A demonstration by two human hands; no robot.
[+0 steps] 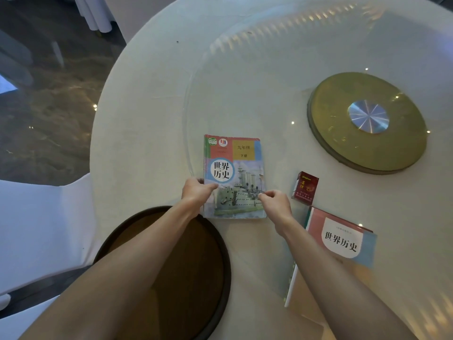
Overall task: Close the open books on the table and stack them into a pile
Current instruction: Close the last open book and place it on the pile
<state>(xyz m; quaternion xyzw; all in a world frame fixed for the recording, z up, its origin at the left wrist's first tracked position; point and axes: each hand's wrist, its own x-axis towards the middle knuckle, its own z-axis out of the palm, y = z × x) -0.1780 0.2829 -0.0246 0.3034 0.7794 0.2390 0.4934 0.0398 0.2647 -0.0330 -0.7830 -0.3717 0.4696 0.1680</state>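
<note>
Both hands' grips pinched on closed ship-cover book (234,176): left hand (196,191) at spine edge, right hand (275,202) opposite.

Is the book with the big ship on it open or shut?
Shut. The ship book lies flat with its whole front cover showing, no inside pages visible. The left hand and right hand hold its sides.

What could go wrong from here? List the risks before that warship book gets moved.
1. The left hand and right hand pinch only the near edges of the warship book; lifted so, it may sag or fall open.
2. The red box stands between it and the second book; a low carry could topple it.
3. The second book overhangs the glass turntable edge, so a pile there might rock.
</note>
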